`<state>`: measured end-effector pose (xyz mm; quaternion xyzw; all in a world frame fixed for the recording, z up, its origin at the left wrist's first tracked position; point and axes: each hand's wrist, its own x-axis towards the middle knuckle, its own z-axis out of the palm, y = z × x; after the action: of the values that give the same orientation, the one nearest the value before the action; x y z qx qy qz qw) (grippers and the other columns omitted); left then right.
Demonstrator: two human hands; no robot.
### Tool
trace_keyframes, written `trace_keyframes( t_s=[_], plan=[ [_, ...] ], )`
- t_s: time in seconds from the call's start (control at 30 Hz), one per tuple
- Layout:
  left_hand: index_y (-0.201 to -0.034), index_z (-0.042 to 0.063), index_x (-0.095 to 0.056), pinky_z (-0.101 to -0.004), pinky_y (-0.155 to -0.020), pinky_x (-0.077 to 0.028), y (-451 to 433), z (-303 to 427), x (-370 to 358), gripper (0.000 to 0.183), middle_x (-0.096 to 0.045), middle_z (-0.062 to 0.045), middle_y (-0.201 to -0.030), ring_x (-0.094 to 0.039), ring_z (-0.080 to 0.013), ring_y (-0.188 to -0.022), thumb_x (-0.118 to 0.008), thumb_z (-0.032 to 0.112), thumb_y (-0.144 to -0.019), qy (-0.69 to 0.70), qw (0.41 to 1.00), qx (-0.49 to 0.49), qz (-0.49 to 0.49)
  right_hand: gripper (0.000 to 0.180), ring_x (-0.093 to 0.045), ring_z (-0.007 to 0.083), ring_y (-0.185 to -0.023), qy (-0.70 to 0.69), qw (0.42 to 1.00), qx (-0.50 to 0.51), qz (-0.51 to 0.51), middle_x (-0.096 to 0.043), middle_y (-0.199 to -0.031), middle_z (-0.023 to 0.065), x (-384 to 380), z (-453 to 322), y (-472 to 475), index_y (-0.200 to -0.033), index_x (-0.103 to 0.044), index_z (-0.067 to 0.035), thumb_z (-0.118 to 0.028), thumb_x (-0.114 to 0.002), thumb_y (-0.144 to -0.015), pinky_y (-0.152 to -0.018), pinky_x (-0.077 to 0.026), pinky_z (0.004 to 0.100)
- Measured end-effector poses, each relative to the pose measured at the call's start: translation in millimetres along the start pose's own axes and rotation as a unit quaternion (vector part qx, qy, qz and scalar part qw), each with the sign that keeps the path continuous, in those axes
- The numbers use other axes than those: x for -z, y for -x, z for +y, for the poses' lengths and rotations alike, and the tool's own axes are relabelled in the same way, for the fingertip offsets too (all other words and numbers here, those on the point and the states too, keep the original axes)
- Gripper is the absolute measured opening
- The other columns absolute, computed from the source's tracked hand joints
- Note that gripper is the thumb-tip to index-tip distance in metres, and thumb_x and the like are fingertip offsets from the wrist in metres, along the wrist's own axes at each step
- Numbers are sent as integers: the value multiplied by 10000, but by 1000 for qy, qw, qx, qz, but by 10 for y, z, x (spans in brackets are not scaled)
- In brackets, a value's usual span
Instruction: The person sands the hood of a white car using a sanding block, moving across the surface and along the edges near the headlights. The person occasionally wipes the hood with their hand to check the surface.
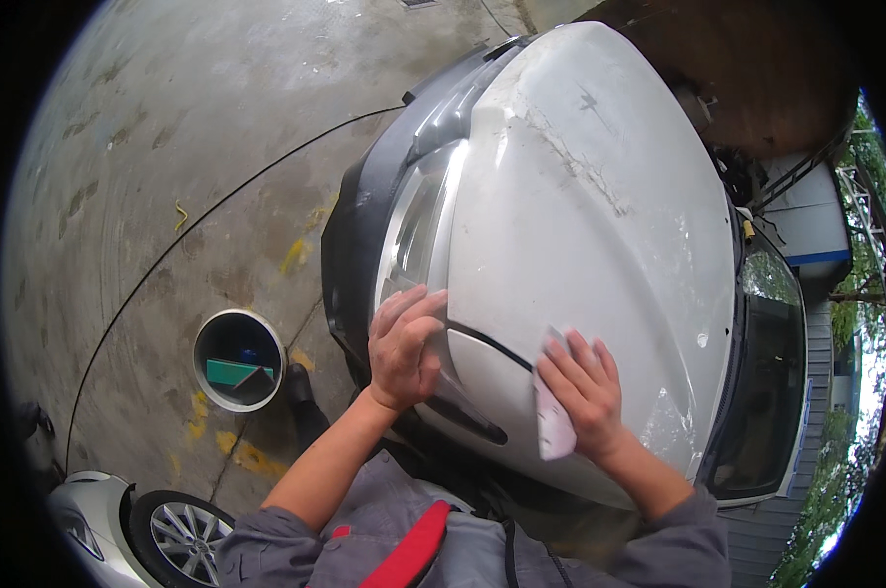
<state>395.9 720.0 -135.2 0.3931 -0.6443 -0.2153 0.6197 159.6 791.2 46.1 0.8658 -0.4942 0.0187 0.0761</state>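
My right hand (586, 393) lies flat on a pale sheet with small marks (555, 426), perhaps sandpaper, pressing it to the white car's surface at the seam between the hood (531, 257) and the fender (483, 371). The sheet's lower end sticks out past my palm. My left hand (407, 353) is at the headlight (419, 235), fingers a little curled, and nothing shows in it; whether its fingertips touch the lamp I cannot tell. Scuffs and a long rough scratch (579, 173) run across the far part of the hood.
A round bucket (202, 367) on the concrete floor holds dark liquid, a green block and a dark piece. A black hose (215, 202) curves over the floor to the bumper (354, 220). At lower left stands another car's wheel (185, 536). The windshield (755, 397) lies at right.
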Motion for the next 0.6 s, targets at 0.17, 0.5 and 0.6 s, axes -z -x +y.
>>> trace_keyframes(
  t_s=[0.17, 0.5, 0.6],
  plan=[
    [-1073, 77, -602, -531, -1170, -461, 10, 5, -38, 261, -749, -167, -1364, -656, -413, -1310, -577, 45, -815, -10, 1000, -6, 7, 388, -604, 368, -1449, -6, 1000, 9, -22, -704, -1494, 99, -1, -174, -314, -1345, -774, -116, -152, -647, -980, -1236, -356, 579],
    [-1095, 72, -609, -529, -1185, -446, 28, -17, -32, 253, -743, -180, -1366, -653, -417, -1311, -574, 81, -845, -2, 1000, -7, 1, 373, -642, 356, -1394, -4, 999, 30, -12, -721, -1468, 74, 21, -123, -250, -1314, -785, -135, -184, -677, -960, -1213, -376, 578],
    [-1099, 76, -610, -534, -1176, -455, 33, 1, -50, 253, -743, -186, -1365, -651, -426, -1311, -573, 87, -849, -11, 1000, -1, -14, 399, -629, 328, -1395, -2, 999, 51, -10, -689, -1508, 50, -15, -156, -479, -1350, -760, -155, -208, -647, -971, -1200, -383, 572]
  ],
)
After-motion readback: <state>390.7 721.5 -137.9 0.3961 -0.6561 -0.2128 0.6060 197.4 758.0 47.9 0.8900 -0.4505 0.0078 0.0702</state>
